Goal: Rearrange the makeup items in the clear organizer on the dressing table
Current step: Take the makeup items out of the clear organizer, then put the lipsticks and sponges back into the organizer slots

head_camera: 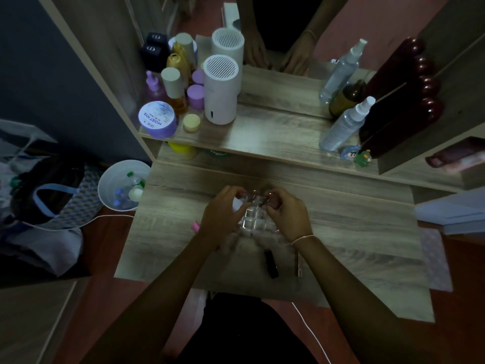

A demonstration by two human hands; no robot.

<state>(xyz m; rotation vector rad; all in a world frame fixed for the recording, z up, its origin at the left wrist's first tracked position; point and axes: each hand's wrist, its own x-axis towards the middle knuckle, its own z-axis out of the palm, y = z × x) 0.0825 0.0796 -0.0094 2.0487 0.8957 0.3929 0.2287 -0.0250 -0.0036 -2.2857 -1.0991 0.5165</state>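
Both hands are at the clear plastic organizer with small square compartments, which stands in the middle of the wooden dressing table. The left hand curls on its left side, the right hand on its right – what the fingertips pinch, I cannot tell. A black lipstick tube and a thin silver pen-shaped item lie just in front.

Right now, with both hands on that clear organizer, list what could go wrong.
1. Both hands, left and right, crowd the clear plastic grid organizer; in this dim light it could tip or slide.
2. The black lipstick tube and thin metallic pen-like stick lie loose under the right forearm, near the wooden dressing table's front edge; a sweep could knock them off.
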